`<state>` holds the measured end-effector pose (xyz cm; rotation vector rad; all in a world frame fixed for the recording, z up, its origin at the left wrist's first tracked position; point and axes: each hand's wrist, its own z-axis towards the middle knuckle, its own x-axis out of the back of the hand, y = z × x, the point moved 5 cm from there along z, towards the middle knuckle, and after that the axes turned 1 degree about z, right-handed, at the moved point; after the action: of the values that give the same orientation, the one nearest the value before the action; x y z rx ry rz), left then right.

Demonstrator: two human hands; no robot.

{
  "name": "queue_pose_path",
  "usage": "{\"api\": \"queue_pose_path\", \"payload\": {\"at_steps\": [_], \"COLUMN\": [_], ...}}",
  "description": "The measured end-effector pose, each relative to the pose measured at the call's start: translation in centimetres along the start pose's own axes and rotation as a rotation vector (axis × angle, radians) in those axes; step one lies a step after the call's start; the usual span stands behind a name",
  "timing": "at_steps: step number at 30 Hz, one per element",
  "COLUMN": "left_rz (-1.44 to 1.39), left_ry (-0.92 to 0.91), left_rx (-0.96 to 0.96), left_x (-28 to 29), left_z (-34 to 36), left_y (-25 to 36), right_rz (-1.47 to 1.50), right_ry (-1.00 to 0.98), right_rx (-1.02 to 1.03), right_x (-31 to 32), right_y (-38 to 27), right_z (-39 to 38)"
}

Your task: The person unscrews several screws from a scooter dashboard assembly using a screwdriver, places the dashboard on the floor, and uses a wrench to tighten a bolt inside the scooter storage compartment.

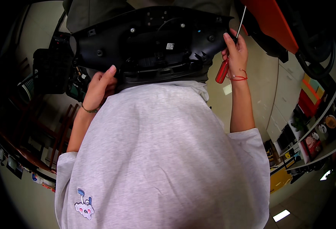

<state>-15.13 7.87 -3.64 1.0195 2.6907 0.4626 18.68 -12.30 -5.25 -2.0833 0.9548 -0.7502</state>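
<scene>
In the head view, a wide black plastic panel (145, 45) lies just beyond the grey shirt (160, 145), spanning the space between both hands. The left hand (100, 87) has its thumb straight at the panel's lower edge and its fingers curled in; they are partly hidden, so I cannot tell whether they grip it. The right hand (237, 57) is at the other end, fingers bent around a red screwdriver (222, 71) whose blade points up and away, thumb beside the panel's rim. The panel looks light and stiff for its length, smooth enough to slip, with thin tabs that could snap. Its broad ends seem the safest hold; the screwdriver is best held by its handle.
</scene>
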Motion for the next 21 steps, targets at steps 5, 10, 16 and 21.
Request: {"api": "queue_pose_path", "payload": {"at_steps": [5,10,16,21], "left_rz": [0.011,-0.01,-0.004,0.029], "left_ry": [0.194,0.177,0.173,0.176], "left_rx": [0.008,-0.066,-0.007,0.041], "left_x": [-0.9,-0.6,0.2,0.6], "left_z": [-0.5,-0.7,-1.0,-0.9], "left_y": [1.8,3.3,4.1,4.3], "right_rz": [0.104,0.072,0.082,0.141], "right_ry": [0.002,0.004,0.029,0.027], "right_rx": [-0.02,-0.087,-0.181,-0.245], "right_x": [-0.3,-0.1,-0.2,-0.5], "right_y": [0.1,0.2,0.9,2.0], "right_z": [0.2,-0.7,-2.4,-2.6]}}
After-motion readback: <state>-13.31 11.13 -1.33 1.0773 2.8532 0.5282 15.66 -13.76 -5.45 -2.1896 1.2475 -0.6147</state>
